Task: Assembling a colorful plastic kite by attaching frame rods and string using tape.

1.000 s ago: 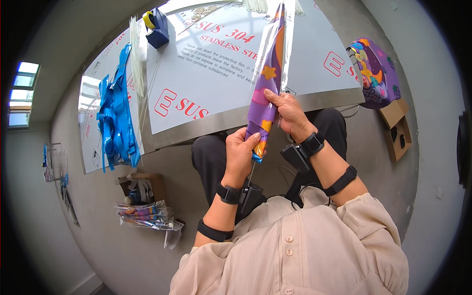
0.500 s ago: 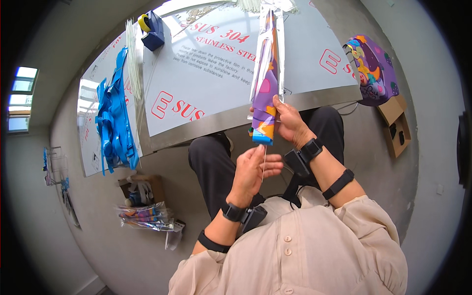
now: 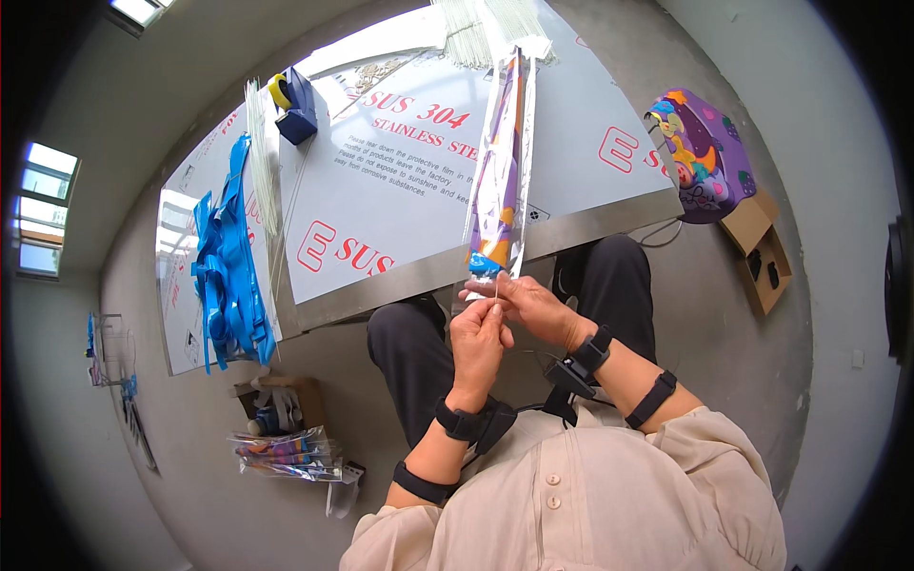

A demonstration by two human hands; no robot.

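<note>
A long, narrow clear plastic sleeve [image 3: 519,195] lies over the table's front edge. Inside it is a folded purple and orange printed strip [image 3: 495,205] with a blue lower end. My right hand [image 3: 535,309] holds the sleeve's near end, thumb on top and fingers beneath. Just below, my left hand [image 3: 476,344] is closed in a pinch on a thin white stick [image 3: 496,291] that comes out of the strip's lower end. The fingertips of both hands nearly meet there.
Blue strips [image 3: 228,276] hang over the table's [image 3: 609,211] left side, near a blue tape dispenser [image 3: 297,109]. Bundles of thin white sticks [image 3: 466,38] lie at the back. A purple printed rounded object [image 3: 714,162] and an open cardboard box [image 3: 762,257] are at right; filled sleeves [image 3: 286,452] at lower left.
The printed strip now sits inside the sleeve down to its blue end. My right hand has come down to the sleeve's near end, and my left fingers have closed on the stick.
</note>
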